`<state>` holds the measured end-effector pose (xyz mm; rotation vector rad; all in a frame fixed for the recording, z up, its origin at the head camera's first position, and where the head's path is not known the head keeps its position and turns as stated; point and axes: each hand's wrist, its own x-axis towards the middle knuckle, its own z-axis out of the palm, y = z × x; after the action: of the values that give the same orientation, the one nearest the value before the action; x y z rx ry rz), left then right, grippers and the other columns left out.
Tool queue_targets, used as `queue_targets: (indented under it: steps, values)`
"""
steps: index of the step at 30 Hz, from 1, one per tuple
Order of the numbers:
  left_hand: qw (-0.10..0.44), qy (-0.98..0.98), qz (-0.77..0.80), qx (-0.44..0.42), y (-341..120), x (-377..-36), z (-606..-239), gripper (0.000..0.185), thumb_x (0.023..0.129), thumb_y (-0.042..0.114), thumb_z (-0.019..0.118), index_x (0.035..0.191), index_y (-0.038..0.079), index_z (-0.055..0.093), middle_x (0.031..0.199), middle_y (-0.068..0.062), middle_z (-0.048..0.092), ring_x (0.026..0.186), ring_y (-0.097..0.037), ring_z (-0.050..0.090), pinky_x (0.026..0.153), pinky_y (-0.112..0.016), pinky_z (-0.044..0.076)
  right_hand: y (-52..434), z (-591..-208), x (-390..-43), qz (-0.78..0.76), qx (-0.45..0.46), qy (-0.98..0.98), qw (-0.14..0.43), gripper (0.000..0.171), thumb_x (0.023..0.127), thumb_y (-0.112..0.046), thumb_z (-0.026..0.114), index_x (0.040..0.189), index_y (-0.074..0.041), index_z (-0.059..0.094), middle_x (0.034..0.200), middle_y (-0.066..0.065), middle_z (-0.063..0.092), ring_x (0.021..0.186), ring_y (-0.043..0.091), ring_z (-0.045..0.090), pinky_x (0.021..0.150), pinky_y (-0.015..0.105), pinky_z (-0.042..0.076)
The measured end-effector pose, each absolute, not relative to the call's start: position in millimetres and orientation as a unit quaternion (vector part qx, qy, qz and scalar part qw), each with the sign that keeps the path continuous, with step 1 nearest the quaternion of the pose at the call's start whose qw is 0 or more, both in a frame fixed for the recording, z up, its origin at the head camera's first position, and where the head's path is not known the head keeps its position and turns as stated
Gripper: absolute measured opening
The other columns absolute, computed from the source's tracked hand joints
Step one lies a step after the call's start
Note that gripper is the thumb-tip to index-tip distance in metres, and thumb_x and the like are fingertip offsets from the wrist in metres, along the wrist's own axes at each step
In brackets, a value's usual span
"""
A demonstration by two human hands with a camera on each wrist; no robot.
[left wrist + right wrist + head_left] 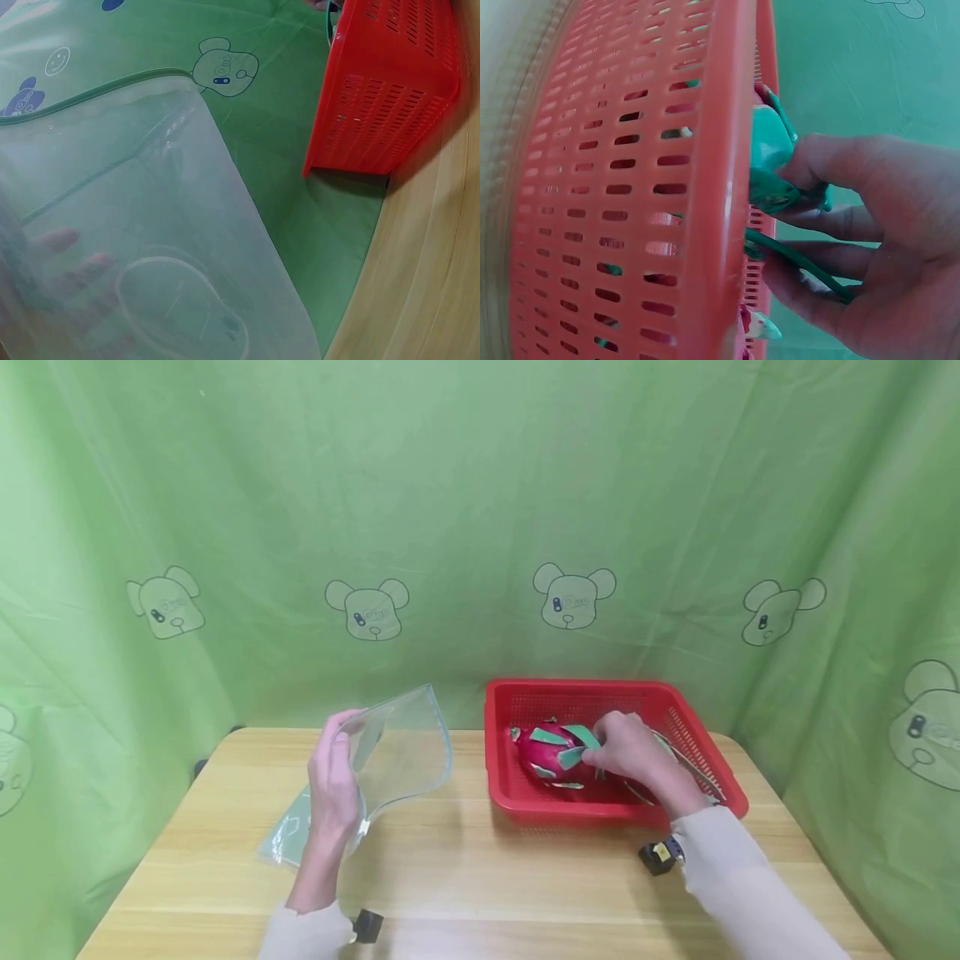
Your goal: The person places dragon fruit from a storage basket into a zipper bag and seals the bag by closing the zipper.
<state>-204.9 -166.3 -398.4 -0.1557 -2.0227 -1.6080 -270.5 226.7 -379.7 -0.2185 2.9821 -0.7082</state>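
While the left hand [333, 789] holds a clear plastic bag [390, 760] up by its edge at centre-left of the head view, its mouth propped open toward the right, the right hand [633, 752] is down in the red basket [517, 793] at centre-right, closing on the dragon fruit [551, 752]. In the right wrist view the fingers [832, 225] curl round the fruit's green scales [769, 150] just behind the basket's rim [720, 187], so the grip looks taken, though how firm it is cannot be told. The fruit lies on the basket floor, toward its left side. By my reading the step in hand is the pick-up; the next move calls for lifting the fruit clear of the rim and carrying it left to the bag's mouth, which the left hand must keep spread above the desk [525, 868]
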Motion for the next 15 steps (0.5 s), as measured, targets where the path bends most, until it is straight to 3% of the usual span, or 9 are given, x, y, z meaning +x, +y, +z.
queue_targets:
  steps: [5, 7, 11, 15]
  values:
    - [0.272, -0.752, -0.598, -0.059, -166.5, -205.4, -398.7, 0.042, 0.108, 0.020, 0.028, 0.131, 0.005, 0.059, 0.130, -0.014, 0.064, 0.126, -0.028, 0.055, 0.113, -0.055, 0.035, 227.7, -383.7, -269.6, -0.253, -0.094, 0.963, -0.003, 0.015, 0.085, -0.014, 0.078, 0.079, -0.005, 0.068, 0.067, 0.006, 0.067, 0.053, 0.016, 0.059, 0.053, 0.030, 0.045]
    - [0.272, -0.751, -0.599, -0.060, -166.1, -205.4, -399.1, 0.042, 0.108, 0.020, 0.028, 0.131, 0.004, 0.060, 0.130, -0.015, 0.064, 0.126, -0.028, 0.055, 0.113, -0.055, 0.035, 227.7, -385.5, -268.9, -0.262, -0.098, 0.960, -0.016, 0.015, 0.085, -0.014, 0.078, 0.088, -0.002, 0.070, 0.069, 0.006, 0.069, 0.052, 0.015, 0.060, 0.053, 0.030, 0.047]
    - [0.270, -0.748, -0.603, -0.061, -165.3, -205.1, -399.8, 0.042, 0.108, 0.020, 0.028, 0.131, 0.004, 0.060, 0.130, -0.016, 0.064, 0.126, -0.028, 0.055, 0.113, -0.055, 0.035, 228.0, -388.3, -267.2, -0.277, -0.089, 0.956, -0.026, 0.013, 0.086, -0.015, 0.078, 0.084, -0.003, 0.072, 0.064, 0.005, 0.068, 0.050, 0.015, 0.059, 0.051, 0.030, 0.048]
    - [0.267, -0.747, -0.606, -0.062, -165.4, -205.3, -400.0, 0.041, 0.109, 0.021, 0.029, 0.131, 0.006, 0.060, 0.131, -0.016, 0.064, 0.126, -0.027, 0.055, 0.113, -0.055, 0.035, 228.6, -388.3, -267.7, -0.274, -0.087, 0.957, -0.028, 0.020, 0.086, -0.014, 0.078, 0.069, -0.007, 0.068, 0.056, 0.001, 0.062, 0.050, 0.016, 0.057, 0.049, 0.029, 0.046]
